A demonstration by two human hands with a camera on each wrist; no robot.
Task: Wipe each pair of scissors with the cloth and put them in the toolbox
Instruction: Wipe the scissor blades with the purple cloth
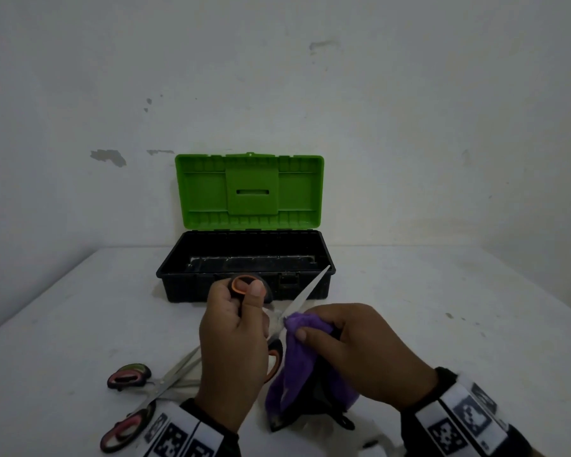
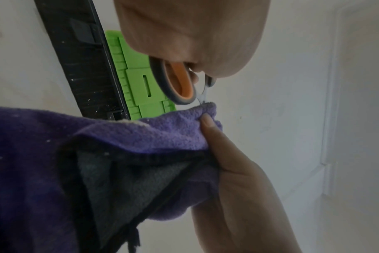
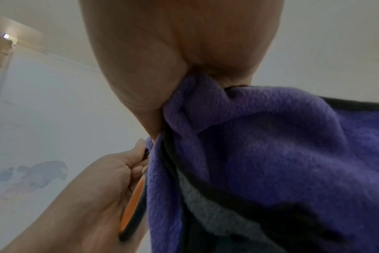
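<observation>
My left hand (image 1: 238, 311) grips the orange-and-black handles of a pair of scissors (image 1: 305, 293), fingers through the loops. One steel blade points up and right toward the toolbox (image 1: 178, 285). My right hand (image 1: 337, 328) pinches a purple cloth (image 1: 294, 367) around the blades near the pivot. The rest of the cloth hangs down to the table. In the left wrist view the orange handle loop (image 2: 180, 82) sits just above the pinched cloth (image 2: 162, 133). In the right wrist view the cloth (image 3: 270, 154) fills the right side, beside the orange handle (image 3: 132, 212).
The toolbox stands open at the back of the white table (image 1: 442, 308), against the wall, its green lid (image 1: 249, 189) upright. Pink-handled scissors (image 1: 129, 377) lie at the front left, blades running under my left wrist.
</observation>
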